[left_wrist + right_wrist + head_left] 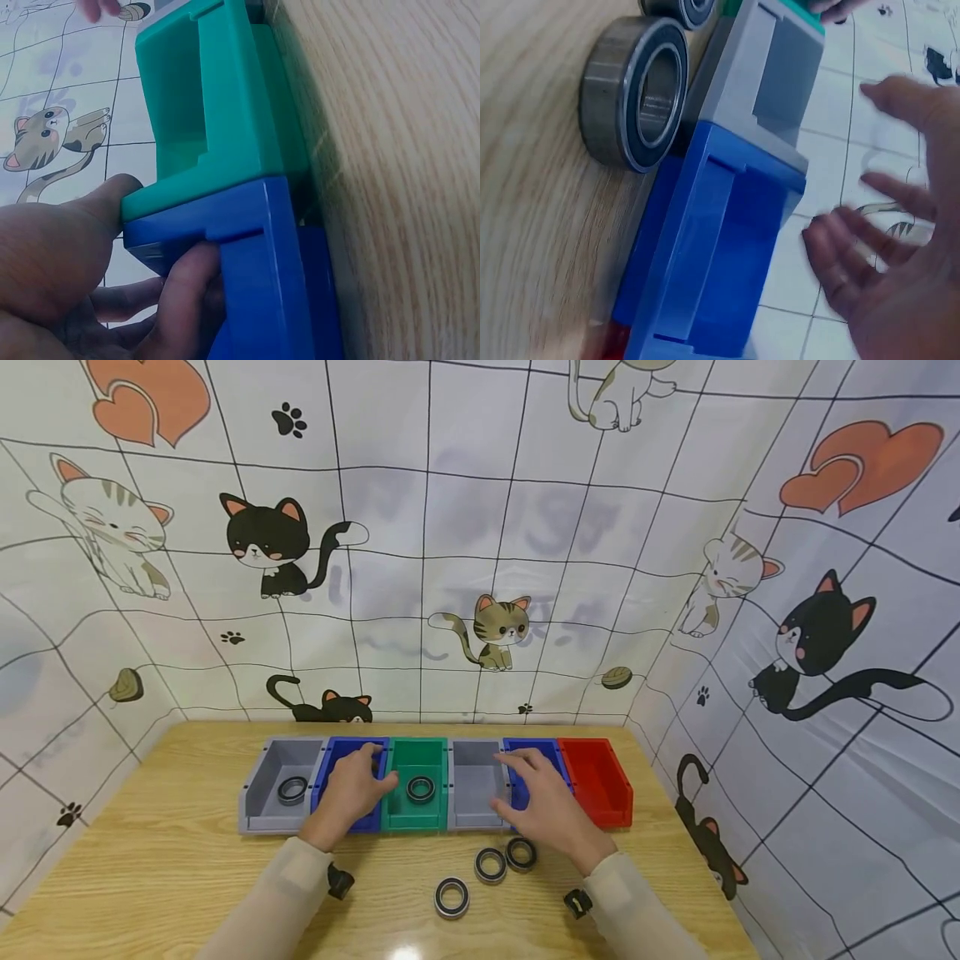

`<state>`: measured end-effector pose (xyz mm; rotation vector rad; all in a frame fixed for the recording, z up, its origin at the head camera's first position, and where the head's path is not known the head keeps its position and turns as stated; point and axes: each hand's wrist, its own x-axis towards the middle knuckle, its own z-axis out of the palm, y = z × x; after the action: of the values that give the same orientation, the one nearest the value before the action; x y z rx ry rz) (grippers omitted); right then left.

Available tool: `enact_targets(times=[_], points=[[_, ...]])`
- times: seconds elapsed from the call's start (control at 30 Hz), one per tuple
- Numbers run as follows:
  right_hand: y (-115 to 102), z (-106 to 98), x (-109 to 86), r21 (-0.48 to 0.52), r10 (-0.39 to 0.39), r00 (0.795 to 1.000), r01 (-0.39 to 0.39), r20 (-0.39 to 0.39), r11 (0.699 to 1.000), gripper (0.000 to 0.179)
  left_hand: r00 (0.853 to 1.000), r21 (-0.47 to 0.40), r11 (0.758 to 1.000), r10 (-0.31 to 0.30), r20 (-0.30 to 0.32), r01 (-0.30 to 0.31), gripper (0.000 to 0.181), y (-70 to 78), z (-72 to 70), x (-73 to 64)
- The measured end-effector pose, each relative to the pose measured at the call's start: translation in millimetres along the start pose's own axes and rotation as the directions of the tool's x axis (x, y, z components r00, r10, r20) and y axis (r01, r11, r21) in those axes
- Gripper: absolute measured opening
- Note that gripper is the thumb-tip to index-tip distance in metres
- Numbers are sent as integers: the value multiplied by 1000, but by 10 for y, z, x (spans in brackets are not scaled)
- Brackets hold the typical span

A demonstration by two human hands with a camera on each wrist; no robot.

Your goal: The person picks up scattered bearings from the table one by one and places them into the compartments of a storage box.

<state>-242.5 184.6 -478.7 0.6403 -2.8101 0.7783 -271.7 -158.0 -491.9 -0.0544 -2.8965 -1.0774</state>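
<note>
My left hand (348,789) is over the left blue bin (371,821), its fingers reaching into it in the left wrist view. The thumb sticks out toward the green bin (415,821), apart from the forefinger. A small dark patch shows between them; I cannot tell what it is. My right hand (551,806) hovers over the right blue bin (731,255) and the edge of the right grey bin (478,820), fingers spread and holding nothing. Ball bearings lie in the left grey bin (258,821) and the green bin: one bearing (303,790) and another bearing (431,790).
Three more bearings lie on the wooden table before the bins: a near one (440,910), a middle one (480,875) and a right one (531,860). A red bin (600,785) ends the row at right. Behind stands a cat-patterned curtain (390,652).
</note>
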Motion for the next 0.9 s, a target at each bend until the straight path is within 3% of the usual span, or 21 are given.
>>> enact_targets(times=[0.07, 0.17, 0.3, 0.43, 0.67, 0.77, 0.9], points=[[-46, -17, -54, 1, -115, 993, 115, 38, 993, 66, 1000, 0, 1000, 1, 0, -1, 68, -3, 3, -6], [-129, -28, -135, 19, -249, 958, 249, 142, 968, 62, 1000, -7, 1000, 4, 1, -4, 68, -11, 12, -6], [-251, -9, -205, 35, -348, 885, 355, 311, 934, 63, 1000, -16, 1000, 10, 3, -10, 68, -20, 21, -2], [-366, 45, -232, 33, -401, 796, 434, 454, 900, 68, 1000, -12, 1000, 16, -5, -16, 68, 5, 2, 4], [-507, 193, -293, 12, -467, 672, 563, 574, 826, 63, 1000, 9, 1000, 2, -1, -2, 69, 27, -11, 9], [-526, 254, -312, 17, -484, 640, 593, 597, 805, 58, 1000, 3, 1000, -7, 5, 7, 70, 18, -2, 13], [-538, 311, -338, 19, -490, 629, 603, 604, 797, 53, 1000, -14, 1000, -24, 14, 24, 71, 14, 8, 13]])
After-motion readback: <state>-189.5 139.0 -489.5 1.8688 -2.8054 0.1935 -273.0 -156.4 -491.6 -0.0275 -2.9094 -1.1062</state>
